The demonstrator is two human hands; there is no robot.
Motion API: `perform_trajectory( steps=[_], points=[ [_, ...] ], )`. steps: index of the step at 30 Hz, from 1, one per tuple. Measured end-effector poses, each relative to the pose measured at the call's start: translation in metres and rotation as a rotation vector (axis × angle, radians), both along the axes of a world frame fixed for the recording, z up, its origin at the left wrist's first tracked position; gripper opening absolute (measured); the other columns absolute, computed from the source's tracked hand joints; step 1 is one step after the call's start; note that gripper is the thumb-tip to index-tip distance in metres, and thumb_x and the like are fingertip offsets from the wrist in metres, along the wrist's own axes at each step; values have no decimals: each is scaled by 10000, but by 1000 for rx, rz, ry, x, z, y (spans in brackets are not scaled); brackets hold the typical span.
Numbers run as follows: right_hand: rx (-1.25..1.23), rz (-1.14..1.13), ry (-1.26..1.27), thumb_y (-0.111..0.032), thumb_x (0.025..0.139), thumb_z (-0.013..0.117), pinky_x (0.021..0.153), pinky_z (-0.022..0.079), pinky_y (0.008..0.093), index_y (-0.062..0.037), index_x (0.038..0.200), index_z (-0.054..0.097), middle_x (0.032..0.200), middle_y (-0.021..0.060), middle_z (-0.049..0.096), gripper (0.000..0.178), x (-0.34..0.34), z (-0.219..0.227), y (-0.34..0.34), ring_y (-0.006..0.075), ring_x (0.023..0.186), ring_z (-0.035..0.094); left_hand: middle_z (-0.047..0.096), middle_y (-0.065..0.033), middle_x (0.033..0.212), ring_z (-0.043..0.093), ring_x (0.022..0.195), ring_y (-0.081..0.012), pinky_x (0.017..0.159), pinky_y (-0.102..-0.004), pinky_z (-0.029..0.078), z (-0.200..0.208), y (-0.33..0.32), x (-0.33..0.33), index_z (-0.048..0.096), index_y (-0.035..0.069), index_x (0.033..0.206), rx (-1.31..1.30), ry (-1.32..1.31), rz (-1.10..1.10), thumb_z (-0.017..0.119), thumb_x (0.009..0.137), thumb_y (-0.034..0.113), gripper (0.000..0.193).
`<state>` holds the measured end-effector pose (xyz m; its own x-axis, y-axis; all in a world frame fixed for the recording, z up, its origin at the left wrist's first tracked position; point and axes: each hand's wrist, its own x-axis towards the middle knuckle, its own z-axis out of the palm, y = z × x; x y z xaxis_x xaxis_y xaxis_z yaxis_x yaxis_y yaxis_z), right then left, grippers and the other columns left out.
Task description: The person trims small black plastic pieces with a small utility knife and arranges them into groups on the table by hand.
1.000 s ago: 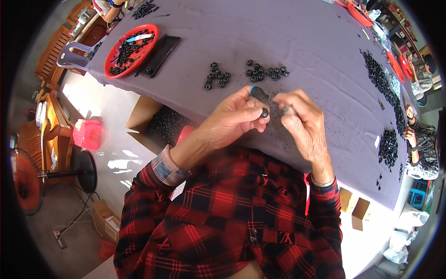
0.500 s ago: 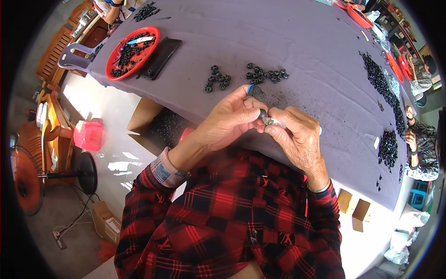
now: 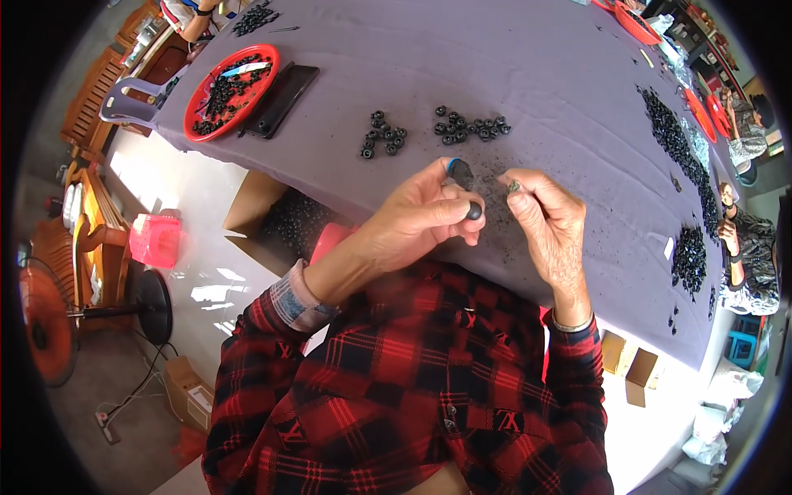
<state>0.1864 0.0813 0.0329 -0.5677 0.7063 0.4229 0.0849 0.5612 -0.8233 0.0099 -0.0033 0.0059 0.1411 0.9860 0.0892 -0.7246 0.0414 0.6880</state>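
Observation:
My left hand (image 3: 412,216) pinches a small round black piece (image 3: 473,211) between thumb and fingers. A dark finger cover (image 3: 460,172) with a blue edge sits on its index finger. To the right and apart from it, my right hand (image 3: 551,221) is closed, thumb against fingers, on a small greyish piece (image 3: 514,186); too little shows to tell its kind. Beyond my hands, on the purple-grey tablecloth (image 3: 363,78), lie two groups of round black pieces with holes, a left group (image 3: 382,135) and a right group (image 3: 473,126). Dark crumbs are scattered around my hands.
A red basket (image 3: 198,110) of black pieces stands at the left, beside a black phone-like slab (image 3: 283,99). Below the table's left edge, an open carton (image 3: 245,206) holds more black pieces. Heaps of black pieces (image 3: 689,262) lie right, near another person (image 3: 751,264).
My hands have parted. The right hand has moved up and right, away from the black piece, with the greyish piece. The left hand has stayed nearly in place, holding the black piece.

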Motion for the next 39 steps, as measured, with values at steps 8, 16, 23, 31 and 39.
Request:
perform_trajectory(
  steps=[8, 16, 23, 31, 39],
  points=[
    [-8, 159, 7, -200, 873, 686, 680, 441, 253, 4, 989, 650, 821, 27, 607, 238, -1, 3, -4, 99, 743, 519, 537, -53, 869, 537, 813, -147, 733, -305, 453, 4, 1, 0, 421, 79, 1116, -20, 1, 16, 629, 890, 106, 308],
    [-72, 195, 49, -79, 764, 763, 598, 492, 279, -26, 891, 675, 780, 40, 605, 163, -11, -4, -16, 134, 701, 616, 564, -14, 897, 581, 828, -124, 740, -296, 480, -5, 1, 2, 436, 76, 1137, -52, -10, -42, 650, 886, 118, 332],
    [-213, 264, 15, -65, 864, 673, 612, 495, 260, 3, 858, 656, 716, 43, 597, 71, -10, -1, -16, 119, 676, 605, 572, -33, 866, 593, 774, -150, 717, -292, 481, -13, -2, -3, 448, 68, 1091, -127, 45, -91, 665, 880, 140, 311],
    [-426, 296, 136, -59, 925, 590, 640, 507, 266, 27, 903, 644, 789, 54, 612, 104, -14, -6, -15, 127, 658, 603, 573, -37, 862, 586, 786, -140, 724, -288, 481, -12, -2, 0, 452, 56, 1084, -151, -34, -40, 656, 888, 158, 301],
    [190, 86, -94, -226, 878, 663, 627, 457, 278, -20, 985, 644, 771, 71, 567, 232, -8, 1, -12, 166, 685, 554, 542, -34, 877, 548, 826, -123, 746, -286, 464, 2, -1, -5, 446, 96, 1058, -10, 48, 106, 618, 907, 136, 232]
  ],
)
